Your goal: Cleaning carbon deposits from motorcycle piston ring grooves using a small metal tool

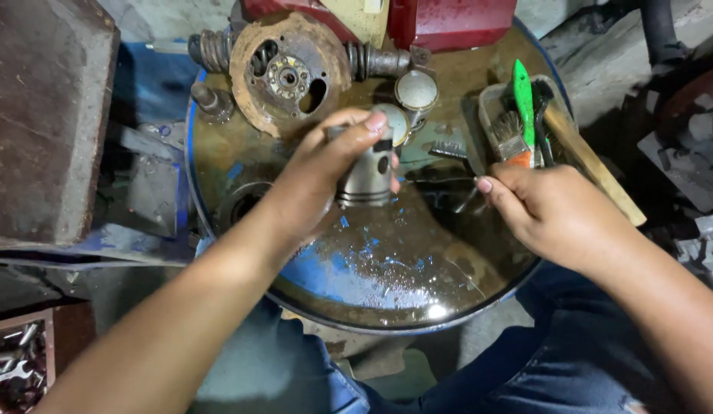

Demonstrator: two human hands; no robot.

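Observation:
My left hand (326, 165) grips a grey metal piston (366, 178) from above and holds it upright over the oily top of a blue drum (387, 268). The piston's side hole faces right. My right hand (552, 211) hovers over the drum's right side with fingers curled; its fingertips lie near a dark thin part (448, 192) on the wet surface. Whether that hand holds anything is hidden. A paintbrush (510, 138) lies just above it.
A rusty round engine part (289, 73) stands at the drum's back, next to a red housing (448, 23). A tray (490, 100) holds a green-handled brush (523, 92) and a wooden handle (594, 165). A dark block (46, 115) sits left; tools (15, 360) lie bottom left.

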